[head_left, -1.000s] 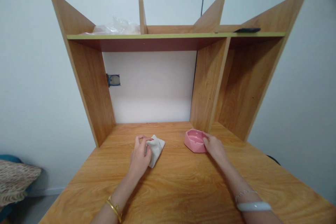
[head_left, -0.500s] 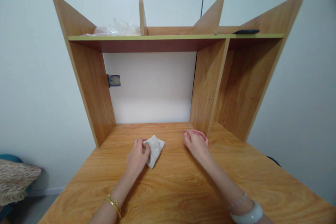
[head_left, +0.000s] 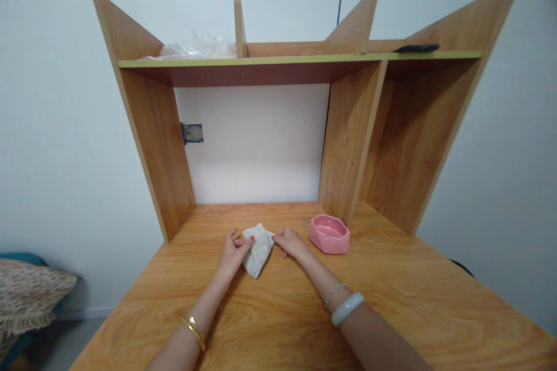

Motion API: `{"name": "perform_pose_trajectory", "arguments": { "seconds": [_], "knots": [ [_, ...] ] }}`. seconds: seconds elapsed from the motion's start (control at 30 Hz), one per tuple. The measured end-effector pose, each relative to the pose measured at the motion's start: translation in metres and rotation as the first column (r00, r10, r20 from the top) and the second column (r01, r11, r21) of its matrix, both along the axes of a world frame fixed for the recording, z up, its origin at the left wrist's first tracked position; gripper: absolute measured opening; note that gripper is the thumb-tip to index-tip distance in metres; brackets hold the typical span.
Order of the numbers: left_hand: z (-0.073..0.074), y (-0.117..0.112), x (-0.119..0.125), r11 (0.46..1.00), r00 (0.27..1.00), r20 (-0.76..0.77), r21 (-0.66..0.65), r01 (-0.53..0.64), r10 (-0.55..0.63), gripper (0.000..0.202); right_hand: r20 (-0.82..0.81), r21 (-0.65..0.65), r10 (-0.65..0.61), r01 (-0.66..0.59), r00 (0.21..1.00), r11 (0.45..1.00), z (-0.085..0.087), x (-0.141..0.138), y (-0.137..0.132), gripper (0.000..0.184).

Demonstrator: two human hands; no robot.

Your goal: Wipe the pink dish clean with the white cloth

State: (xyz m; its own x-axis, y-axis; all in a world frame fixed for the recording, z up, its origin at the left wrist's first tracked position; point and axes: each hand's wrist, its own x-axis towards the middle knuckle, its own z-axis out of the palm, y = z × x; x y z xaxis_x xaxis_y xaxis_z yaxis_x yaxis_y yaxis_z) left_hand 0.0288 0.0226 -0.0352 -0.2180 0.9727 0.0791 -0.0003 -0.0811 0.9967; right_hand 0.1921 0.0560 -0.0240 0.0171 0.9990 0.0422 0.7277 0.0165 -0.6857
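A small light-grey cloth [head_left: 259, 252], folded and wrinkled, lies on the wooden desk between my two hands. My left hand [head_left: 235, 254] pinches its left side, thumb on top of the fabric. At the cloth's right corner my right hand [head_left: 290, 242] has thumb and forefinger closed on the edge. A pink ashtray [head_left: 329, 235] with angular sides and a notched rim stands upright on the desk to the right of my right hand, apart from it. The inside of the ashtray shows no contents from here.
Around the desk's back rises a wooden shelf unit [head_left: 353, 145] with a green-edged upper board [head_left: 287, 60]. A clear plastic bag [head_left: 198, 46] and a flat black object [head_left: 416, 48] rest up there. An uncovered wall box [head_left: 192, 133] shows blue wires. A patterned fringed cloth [head_left: 35, 295] hangs at left.
My right hand has left the ashtray and moved left to the cloth's right corner, closing on it. My left hand stays at the cloth. The view has shifted slightly.
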Motion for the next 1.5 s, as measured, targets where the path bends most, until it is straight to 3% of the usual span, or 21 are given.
{"name": "perform_pose_trajectory", "arguments": {
  "seconds": [0.17, 0.4, 0.57, 0.67, 0.8, 0.9, 1.03, 1.13, 1.2, 1.27, 1.37, 1.5],
  "knots": [
    [-0.002, 0.000, 0.001, 1.000, 0.999, 0.028, -0.014, -0.016, 0.017, 0.083, -0.074, 0.100, -0.018, 0.025, 0.997, 0.995, 0.000, -0.003, -0.014, 0.002],
    [0.008, -0.007, 0.000, 0.999, 0.997, 0.063, 0.034, 0.033, -0.035, 0.073, -0.186, 0.102, 0.022, -0.003, 0.982, 0.995, 0.010, 0.009, -0.037, 0.012],
    [0.018, -0.005, -0.009, 0.978, 0.994, 0.007, 0.178, -0.109, 0.109, 0.056, -0.175, 0.236, -0.016, 0.057, 0.984, 0.970, 0.023, 0.030, -0.044, 0.021],
    [0.021, -0.001, -0.018, 0.947, 0.972, -0.097, 0.267, -0.180, 0.213, 0.052, -0.123, 0.375, -0.075, 0.117, 0.990, 0.920, 0.029, 0.039, -0.049, 0.025],
    [0.024, -0.001, -0.027, 0.921, 0.909, -0.281, 0.327, -0.210, 0.307, 0.049, -0.050, 0.410, -0.155, 0.162, 0.987, 0.898, 0.035, 0.042, -0.055, 0.027],
    [0.029, -0.007, -0.032, 0.943, 0.783, -0.533, 0.257, -0.209, 0.319, 0.051, 0.074, 0.354, -0.186, 0.149, 0.980, 0.923, 0.038, 0.045, -0.060, 0.027],
    [0.037, -0.018, -0.034, 0.976, 0.476, -0.864, 0.071, -0.206, 0.164, 0.051, 0.252, 0.166, -0.101, 0.059, 0.963, 0.984, 0.038, 0.049, -0.065, 0.026],
    [0.041, -0.024, -0.033, 0.960, 0.239, -0.954, 0.118, -0.255, 0.181, 0.049, 0.263, 0.045, -0.009, -0.003, 0.965, 0.999, 0.035, 0.052, -0.067, 0.028],
    [0.043, -0.026, -0.031, 0.949, 0.149, -0.965, 0.171, -0.266, 0.216, 0.041, 0.231, -0.001, 0.015, -0.015, 0.973, 1.000, 0.033, 0.053, -0.067, 0.031],
    [0.043, -0.026, -0.029, 0.965, 0.147, -0.968, 0.171, -0.198, 0.202, 0.029, 0.198, -0.022, 0.015, -0.011, 0.980, 1.000, 0.030, 0.053, -0.066, 0.032],
    [0.041, -0.025, -0.025, 0.992, 0.218, -0.968, 0.128, -0.007, 0.126, 0.019, 0.172, -0.058, 0.023, -0.013, 0.985, 0.998, 0.027, 0.054, -0.065, 0.031],
    [0.032, -0.024, -0.018, 0.975, 0.321, -0.943, 0.143, 0.172, 0.081, 0.019, 0.072, -0.186, 0.041, -0.027, 0.997, 0.982, 0.027, 0.053, -0.064, 0.030]
  ]
}}
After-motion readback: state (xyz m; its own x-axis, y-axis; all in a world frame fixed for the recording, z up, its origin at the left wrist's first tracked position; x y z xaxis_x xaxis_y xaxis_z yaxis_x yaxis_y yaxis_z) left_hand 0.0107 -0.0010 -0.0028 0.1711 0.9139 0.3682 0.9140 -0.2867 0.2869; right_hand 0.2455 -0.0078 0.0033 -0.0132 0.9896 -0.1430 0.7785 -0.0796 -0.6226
